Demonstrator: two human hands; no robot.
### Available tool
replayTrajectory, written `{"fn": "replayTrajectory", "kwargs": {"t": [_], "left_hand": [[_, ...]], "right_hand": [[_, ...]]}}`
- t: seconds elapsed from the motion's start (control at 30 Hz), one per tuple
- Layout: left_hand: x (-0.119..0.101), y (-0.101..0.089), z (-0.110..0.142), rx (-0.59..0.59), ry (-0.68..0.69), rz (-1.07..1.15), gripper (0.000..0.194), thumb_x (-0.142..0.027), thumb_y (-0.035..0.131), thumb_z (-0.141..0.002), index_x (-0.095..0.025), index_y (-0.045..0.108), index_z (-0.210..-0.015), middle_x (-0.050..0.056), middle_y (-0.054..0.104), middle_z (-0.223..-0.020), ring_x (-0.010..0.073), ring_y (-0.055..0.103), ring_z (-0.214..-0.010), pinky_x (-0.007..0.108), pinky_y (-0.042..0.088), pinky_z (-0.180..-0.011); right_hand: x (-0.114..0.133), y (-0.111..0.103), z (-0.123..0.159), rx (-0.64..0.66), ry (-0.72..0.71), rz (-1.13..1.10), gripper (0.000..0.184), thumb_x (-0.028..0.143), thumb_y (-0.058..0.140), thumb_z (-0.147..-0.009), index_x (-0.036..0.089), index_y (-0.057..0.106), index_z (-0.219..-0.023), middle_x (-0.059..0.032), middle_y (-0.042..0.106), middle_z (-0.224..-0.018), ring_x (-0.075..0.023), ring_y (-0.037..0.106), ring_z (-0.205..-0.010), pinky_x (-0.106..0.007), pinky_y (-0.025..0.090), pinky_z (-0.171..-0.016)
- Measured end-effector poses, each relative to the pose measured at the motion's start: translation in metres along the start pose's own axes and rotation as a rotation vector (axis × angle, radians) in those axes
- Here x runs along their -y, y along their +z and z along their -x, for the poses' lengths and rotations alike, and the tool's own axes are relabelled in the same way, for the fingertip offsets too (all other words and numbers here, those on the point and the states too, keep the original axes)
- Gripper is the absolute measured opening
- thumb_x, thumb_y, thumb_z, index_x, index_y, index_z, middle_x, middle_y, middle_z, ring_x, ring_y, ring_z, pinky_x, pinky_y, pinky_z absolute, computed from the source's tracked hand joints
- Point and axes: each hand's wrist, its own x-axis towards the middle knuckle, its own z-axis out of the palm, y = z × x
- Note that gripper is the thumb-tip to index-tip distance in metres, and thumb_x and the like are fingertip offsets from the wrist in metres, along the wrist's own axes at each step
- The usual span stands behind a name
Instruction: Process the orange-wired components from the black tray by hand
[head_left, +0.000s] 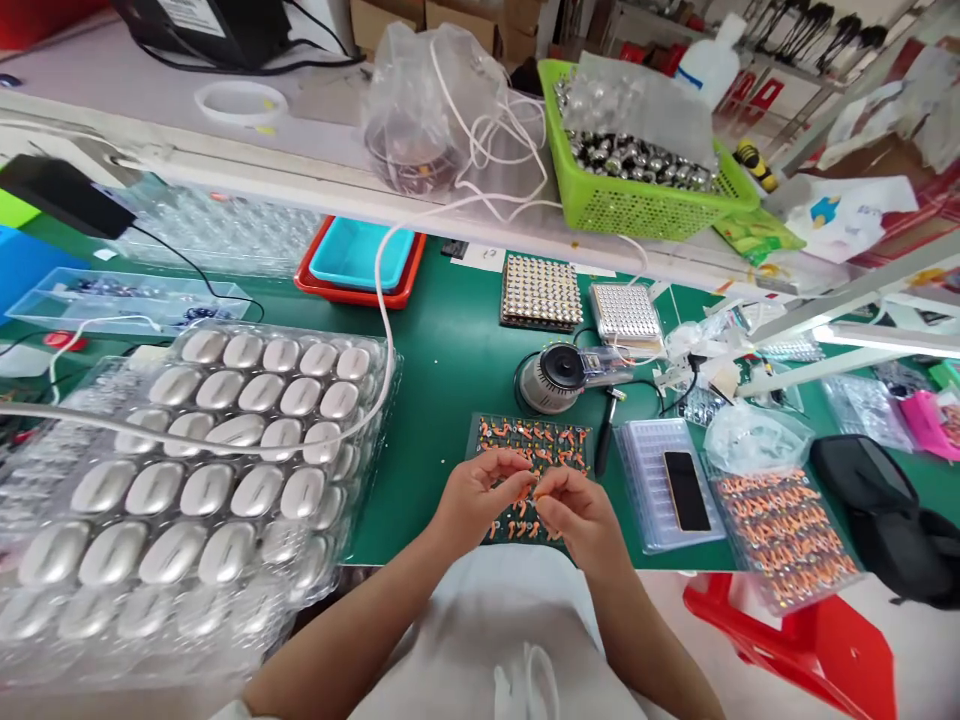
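My left hand and my right hand meet fingertip to fingertip over a small dark panel covered with tiny orange-wired parts. Both hands pinch one small orange part between their fingertips. The panel lies on the green mat near the table's front edge, partly hidden by my hands.
Stacked clear trays of silver oval shells fill the left. A soldering-iron stand, a phone on a clear tray and another tray of orange parts lie right. A green basket sits on the shelf. A red stool stands below right.
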Motion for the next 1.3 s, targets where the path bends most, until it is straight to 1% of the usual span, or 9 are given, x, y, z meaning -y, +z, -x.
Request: {"fn": "replayTrajectory", "kwargs": {"t": [0.07,0.17,0.23,0.33,0.47,0.63,0.97,1.13,1.3], "left_hand": [[0.0,0.006,0.006,0.021,0.015,-0.036,0.02,-0.034,0.07,-0.072,-0.016,0.07,-0.08,0.004,0.072,-0.075,0.0162,0.066,-0.069,0.024,0.054,-0.063],[0.0,0.011,0.015,0.044,0.027,-0.09,0.02,-0.034,0.067,-0.075,-0.017,0.072,-0.084,0.004,0.073,-0.078,0.0166,0.067,-0.072,0.024,0.054,-0.065],[-0.001,0.013,0.019,0.058,0.028,-0.105,0.021,-0.033,0.067,-0.075,-0.017,0.072,-0.087,0.004,0.074,-0.08,0.0171,0.067,-0.073,0.024,0.055,-0.065],[-0.001,0.014,0.025,0.067,0.027,-0.119,0.02,-0.03,0.066,-0.075,-0.016,0.072,-0.089,0.004,0.073,-0.077,0.0166,0.067,-0.07,0.024,0.055,-0.063],[0.004,0.013,0.029,0.051,0.048,-0.155,0.018,-0.028,0.064,-0.077,-0.017,0.072,-0.089,0.003,0.073,-0.074,0.0161,0.067,-0.067,0.023,0.054,-0.06],[0.01,0.011,0.033,0.018,0.155,-0.232,0.02,-0.028,0.063,-0.079,-0.019,0.074,-0.092,0.005,0.074,-0.081,0.0174,0.068,-0.069,0.024,0.055,-0.061],[0.006,0.009,0.034,-0.01,0.3,-0.423,0.016,-0.023,0.061,-0.081,-0.02,0.073,-0.09,0.004,0.075,-0.085,0.0176,0.069,-0.074,0.027,0.055,-0.071],[0.005,0.009,0.033,-0.03,0.367,-0.449,0.015,-0.022,0.062,-0.08,-0.021,0.073,-0.089,0.004,0.075,-0.085,0.0168,0.069,-0.074,0.026,0.054,-0.072],[0.003,0.009,0.034,-0.032,0.396,-0.436,0.014,-0.021,0.063,-0.079,-0.022,0.073,-0.088,0.004,0.075,-0.085,0.0168,0.068,-0.076,0.026,0.053,-0.074]], "right_hand": [[-0.002,0.003,0.01,-0.035,0.017,0.001,0.018,0.036,0.068,-0.078,0.02,0.062,-0.08,0.0031,0.051,-0.064,-0.0072,0.038,-0.048,-0.021,0.031,-0.044],[0.002,0.001,0.017,-0.103,0.004,0.085,0.017,0.036,0.067,-0.079,0.02,0.062,-0.079,0.0021,0.054,-0.065,-0.0089,0.042,-0.052,-0.021,0.034,-0.046],[0.005,-0.002,0.02,-0.122,0.006,0.136,0.018,0.037,0.066,-0.079,0.02,0.062,-0.079,0.0017,0.055,-0.065,-0.0102,0.045,-0.054,-0.022,0.036,-0.048],[0.006,-0.004,0.023,-0.128,0.024,0.153,0.019,0.038,0.066,-0.079,0.02,0.062,-0.078,0.002,0.055,-0.065,-0.0099,0.045,-0.054,-0.022,0.036,-0.048],[0.004,-0.001,0.024,-0.127,0.028,0.125,0.018,0.037,0.065,-0.079,0.02,0.06,-0.078,0.0026,0.054,-0.063,-0.0093,0.043,-0.052,-0.022,0.034,-0.046],[0.001,0.003,0.023,-0.148,0.045,0.056,0.019,0.037,0.066,-0.078,0.02,0.058,-0.076,0.0048,0.048,-0.057,-0.008,0.037,-0.047,-0.022,0.029,-0.043],[-0.003,0.007,0.02,-0.183,0.081,-0.005,0.023,0.041,0.067,-0.077,0.02,0.057,-0.075,0.0055,0.046,-0.056,-0.0072,0.033,-0.045,-0.021,0.025,-0.041],[-0.005,0.01,0.018,-0.21,0.085,-0.032,0.024,0.041,0.068,-0.076,0.019,0.058,-0.075,0.0048,0.048,-0.059,-0.0065,0.034,-0.047,-0.02,0.025,-0.041],[-0.006,0.012,0.018,-0.228,0.1,-0.054,0.024,0.041,0.069,-0.075,0.019,0.058,-0.074,0.0049,0.047,-0.059,-0.0067,0.034,-0.047,-0.02,0.025,-0.041]]}}
